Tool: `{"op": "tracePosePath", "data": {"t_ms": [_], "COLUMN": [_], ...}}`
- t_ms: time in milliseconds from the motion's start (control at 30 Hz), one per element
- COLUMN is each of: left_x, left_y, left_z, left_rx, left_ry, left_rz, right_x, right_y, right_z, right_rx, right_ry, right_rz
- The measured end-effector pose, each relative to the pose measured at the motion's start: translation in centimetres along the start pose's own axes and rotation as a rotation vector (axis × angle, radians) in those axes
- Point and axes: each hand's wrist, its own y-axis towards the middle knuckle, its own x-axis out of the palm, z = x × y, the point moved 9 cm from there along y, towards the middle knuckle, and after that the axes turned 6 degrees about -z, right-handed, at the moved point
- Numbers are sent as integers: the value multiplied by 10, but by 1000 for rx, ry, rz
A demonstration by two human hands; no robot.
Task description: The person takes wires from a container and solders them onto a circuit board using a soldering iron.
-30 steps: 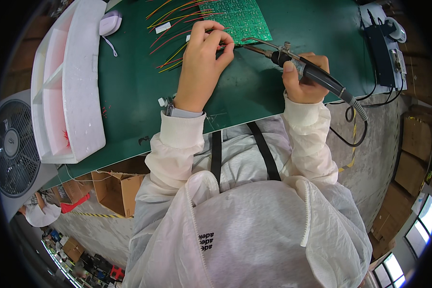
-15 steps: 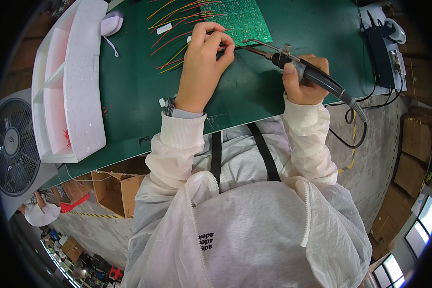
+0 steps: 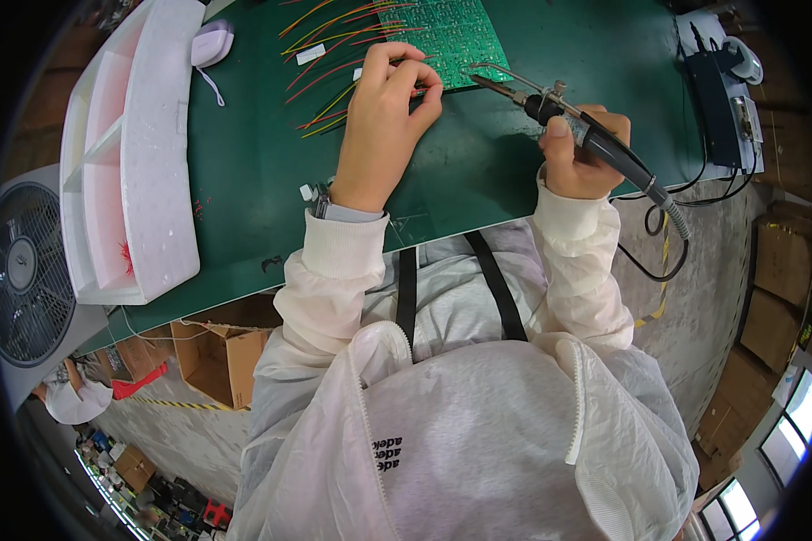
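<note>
- Circuit board lies at the far middle, wires fanning out to its left.
- Left hand stays by its near edge, fingers curled; whether they clamp a wire, I cannot tell.
- Soldering iron, gripped in the right hand, has shifted right, away from those fingers; heating there seems paused.

This looks like an electronics workshop, with a soldering iron in the right hand, circuit boards beyond the left hand and cardboard boxes stacked far right of both.
</note>
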Motion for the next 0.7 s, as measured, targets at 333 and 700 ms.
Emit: {"op": "tracePosePath", "data": {"t_ms": [333, 700], "left_x": [3, -2], "left_y": [0, -9], "left_z": [1, 38], "left_rx": [52, 197], "left_ry": [100, 456], "left_rz": [-1, 45], "right_x": [-8, -16], "right_y": [-1, -4], "right_z": [11, 20], "right_rx": [88, 209], "right_ry": [21, 115], "right_rz": [93, 207]}}
